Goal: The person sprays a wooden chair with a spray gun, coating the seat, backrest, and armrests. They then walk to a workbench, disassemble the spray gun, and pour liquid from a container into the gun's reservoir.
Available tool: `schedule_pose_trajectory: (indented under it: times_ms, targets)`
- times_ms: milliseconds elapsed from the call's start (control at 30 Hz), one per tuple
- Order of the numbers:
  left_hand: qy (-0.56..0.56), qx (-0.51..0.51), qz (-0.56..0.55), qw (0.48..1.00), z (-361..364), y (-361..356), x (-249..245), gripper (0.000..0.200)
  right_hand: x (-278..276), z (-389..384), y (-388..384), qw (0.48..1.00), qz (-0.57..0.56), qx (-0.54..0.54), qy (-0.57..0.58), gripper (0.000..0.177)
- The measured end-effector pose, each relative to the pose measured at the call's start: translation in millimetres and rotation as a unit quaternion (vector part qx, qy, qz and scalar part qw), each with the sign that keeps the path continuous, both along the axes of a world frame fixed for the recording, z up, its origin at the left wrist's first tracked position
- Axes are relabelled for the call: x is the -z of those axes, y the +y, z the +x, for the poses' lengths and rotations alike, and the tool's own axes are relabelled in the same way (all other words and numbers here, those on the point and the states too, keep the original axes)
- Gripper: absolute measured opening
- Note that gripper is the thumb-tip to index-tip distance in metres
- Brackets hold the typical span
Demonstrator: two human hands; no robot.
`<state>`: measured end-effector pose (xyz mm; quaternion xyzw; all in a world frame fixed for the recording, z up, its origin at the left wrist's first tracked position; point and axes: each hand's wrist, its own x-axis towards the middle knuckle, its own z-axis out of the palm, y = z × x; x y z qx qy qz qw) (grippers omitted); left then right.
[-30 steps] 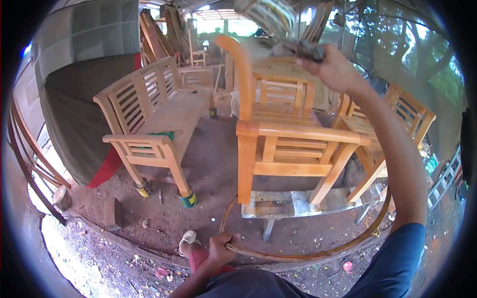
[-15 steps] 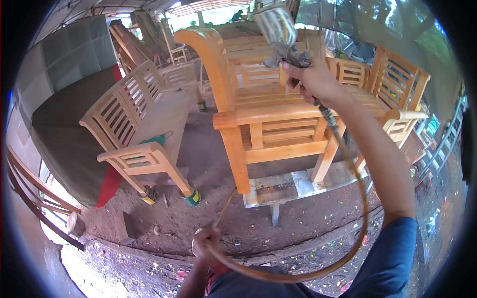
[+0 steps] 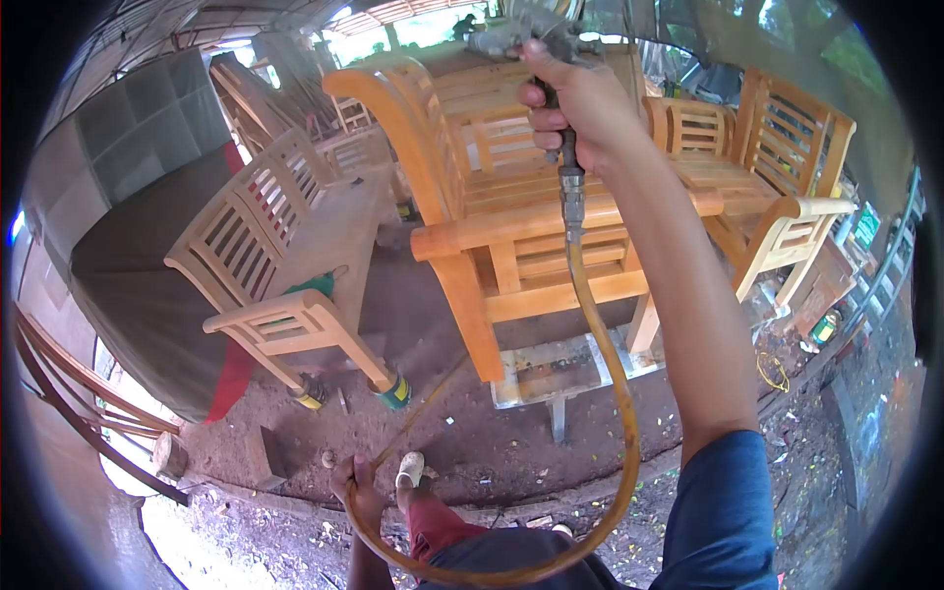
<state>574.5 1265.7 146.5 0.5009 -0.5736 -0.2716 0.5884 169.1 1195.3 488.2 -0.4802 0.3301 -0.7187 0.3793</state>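
My right hand (image 3: 590, 113) is raised at the top of the view, its fingers wrapped round the handle of a spray gun (image 3: 500, 41). The gun's upper part is cut by the frame edge. From the handle an amber hose (image 3: 629, 433) loops down and across my body. Low on the left, my left hand (image 3: 362, 494) is closed on the hose, which runs on along the ground behind it. Beyond the gun and below it stands a glossy orange-brown wooden bench (image 3: 472, 295), with slatted sides and a curled back post. My right forearm hides part of it.
A pale unfinished bench (image 3: 285, 265) stands left, its front legs in cans (image 3: 395, 391). The glossy bench rests on a low paint-stained platform (image 3: 575, 372). More slatted furniture (image 3: 787, 147) stands right. Curved wooden strips (image 3: 88, 393) lie at far left.
My right hand and the spray gun have moved left and up. The left hand has gone left and down with the hose. The view has shifted, and a foot now shows.
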Motion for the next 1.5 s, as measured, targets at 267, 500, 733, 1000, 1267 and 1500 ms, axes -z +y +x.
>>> schedule_pose_trajectory:
  times_ms: [267,500,733,1000,1267,1500]
  targets:
    - [0.091,0.047,0.004,0.995,-3.3,-3.5,0.0,0.038,61.9,-21.0,-18.5,0.972,0.233,-0.004,0.003,0.015]
    - [0.047,0.018,0.083,0.995,-21.2,9.1,-21.5,0.038,94.7,-32.9,-51.7,0.944,0.322,-0.004,0.076,0.016]
    - [0.067,0.006,0.071,0.995,-21.8,2.3,-3.9,0.039,99.6,-58.4,-48.9,0.951,0.208,0.152,0.168,0.032]
    - [-0.163,0.126,-0.117,0.971,-45.4,-14.8,28.2,0.042,179.7,-86.2,123.1,0.896,0.037,0.434,0.087,0.031]
    - [-0.196,0.116,-0.152,0.962,-28.0,-42.0,51.5,0.041,341.8,-59.3,136.6,0.820,0.043,0.545,-0.170,0.032]
    - [-0.326,0.131,-0.184,0.918,11.0,-53.5,67.7,0.041,419.2,-32.7,87.2,0.784,0.006,0.554,-0.280,0.025]
